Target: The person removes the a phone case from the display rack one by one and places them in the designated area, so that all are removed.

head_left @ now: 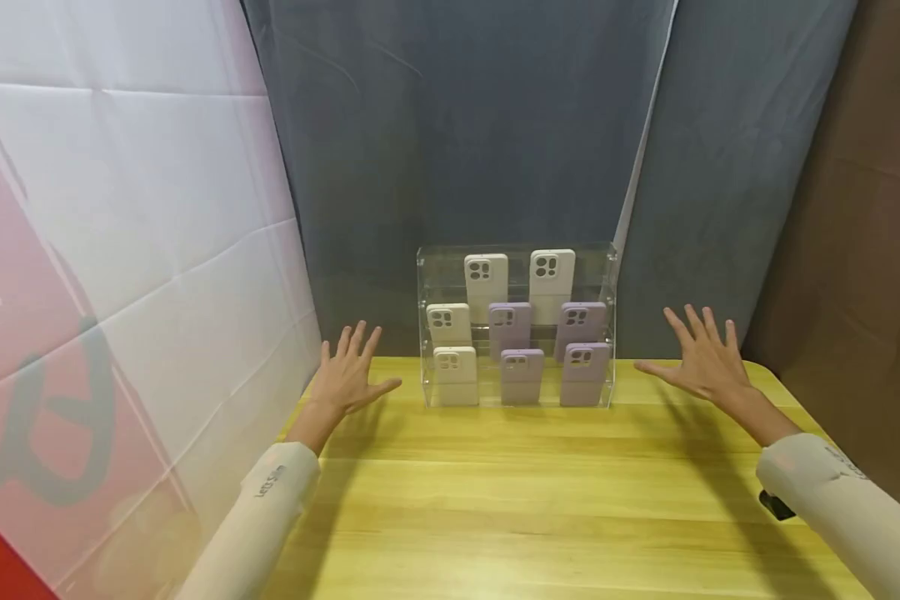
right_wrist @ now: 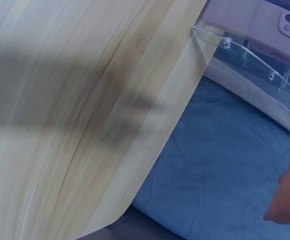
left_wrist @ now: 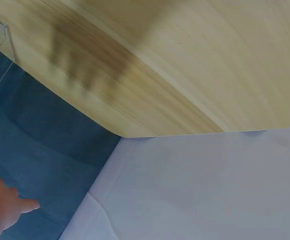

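A clear acrylic stand (head_left: 612, 325) with stepped tiers stands at the back of the wooden table. Two white phone cases (head_left: 487, 287) lean in its top tier. The middle tier holds a white case (head_left: 448, 324) on the left and two purple cases (head_left: 509, 329) to its right. At the bottom a white case (head_left: 456, 377) is followed by two purple cases (head_left: 522, 379). My left hand (head_left: 345, 375) is held out left of the stand, fingers spread, holding nothing. Mirroring it on the right, my right hand (head_left: 705, 358) is also spread and holds nothing. Both are apart from the stand.
The yellowish wooden table (head_left: 525, 500) spreads in front of the stand. Dark grey curtains (head_left: 480, 125) hang behind it. A white and pink printed cloth (head_left: 180, 183) borders the left side, and a brown cloth (head_left: 855, 250) borders the right.
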`<state>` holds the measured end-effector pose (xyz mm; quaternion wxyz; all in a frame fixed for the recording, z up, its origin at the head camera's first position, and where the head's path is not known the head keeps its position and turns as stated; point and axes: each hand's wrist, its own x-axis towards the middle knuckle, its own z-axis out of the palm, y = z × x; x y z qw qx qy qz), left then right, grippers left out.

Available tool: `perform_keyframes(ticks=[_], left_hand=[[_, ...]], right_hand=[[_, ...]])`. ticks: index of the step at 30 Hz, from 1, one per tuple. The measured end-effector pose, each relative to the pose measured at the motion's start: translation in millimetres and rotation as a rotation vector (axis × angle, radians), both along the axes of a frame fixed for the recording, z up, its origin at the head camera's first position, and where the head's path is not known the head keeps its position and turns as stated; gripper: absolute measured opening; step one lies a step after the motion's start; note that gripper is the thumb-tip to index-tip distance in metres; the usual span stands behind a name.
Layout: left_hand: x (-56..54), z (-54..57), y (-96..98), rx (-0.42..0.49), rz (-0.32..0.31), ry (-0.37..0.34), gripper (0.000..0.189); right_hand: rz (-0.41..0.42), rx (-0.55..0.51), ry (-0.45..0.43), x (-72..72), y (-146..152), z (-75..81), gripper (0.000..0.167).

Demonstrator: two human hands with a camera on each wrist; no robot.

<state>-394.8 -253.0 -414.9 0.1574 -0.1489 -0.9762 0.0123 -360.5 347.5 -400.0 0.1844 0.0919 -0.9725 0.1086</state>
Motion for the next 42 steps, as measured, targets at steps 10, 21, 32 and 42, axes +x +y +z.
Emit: perform_keyframes(ticks=[10,21,32,42], left_hand=[[-8.3,6.0,11.9,0.046,-0.031,-0.036,0.102],[-19.6,8.8,26.5,0.134,-0.069,-0.077,0.097],[-25.4,10.4,34.2,0.23,-0.088,-0.104,0.096],[-29.7,5.0,40.9,0.454,-0.157,-0.163,0.093]], right_hand=[[0.014,0.009,-0.031,2.6,-11,1.3,0.114],[0.037,0.0,-0.072,6.2,-22,0.8,0.109],[0.05,-0.022,-0.09,3.8,-34,-2.6,0.108],[0.097,-0.091,-0.089,2.0,-49,-5.6,0.105]])
